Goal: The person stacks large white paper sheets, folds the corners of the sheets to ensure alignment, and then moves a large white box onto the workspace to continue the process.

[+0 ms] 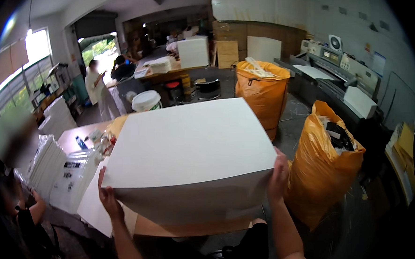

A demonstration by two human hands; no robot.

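A thick stack of large white paper sheets [192, 145] lies in front of me on a brown wooden table [179, 229]. My left hand [109, 197] is against its near left corner, fingers stretched up along the side and the thumb by the front edge. At the near right corner, my right hand [278, 176] lies along the side with its fingers extended; part of them is hidden by the stack's edge. The top sheet looks smooth and blank, and the front face of the stack is in shadow.
Two orange bags [325, 164] [261, 90] stand to the right, filled with scraps. A white bucket [146, 100] is beyond the stack. Wrapped paper packs [71, 176] and a person's arm [37, 207] are at left. A large machine [337, 70] stands at back right.
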